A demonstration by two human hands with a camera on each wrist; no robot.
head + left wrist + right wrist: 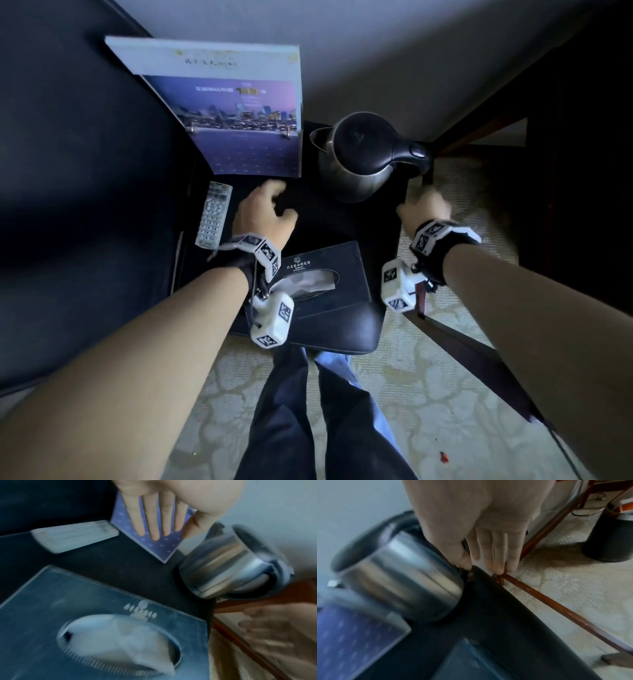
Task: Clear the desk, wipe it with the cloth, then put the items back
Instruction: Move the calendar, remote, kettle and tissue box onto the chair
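Observation:
On the small dark desk stand a purple desk calendar, a steel kettle with a black lid and handle, a white remote and a dark tissue box. My left hand hovers open just in front of the calendar, fingers straight and holding nothing. My right hand is open at the desk's right edge, just below the kettle handle; its fingertips point down beside the kettle. No cloth is in sight.
A dark sofa or bed borders the desk on the left. Patterned carpet lies below, with a red-brown wooden rail to the right and a dark bin beyond it. My legs stand in front of the desk.

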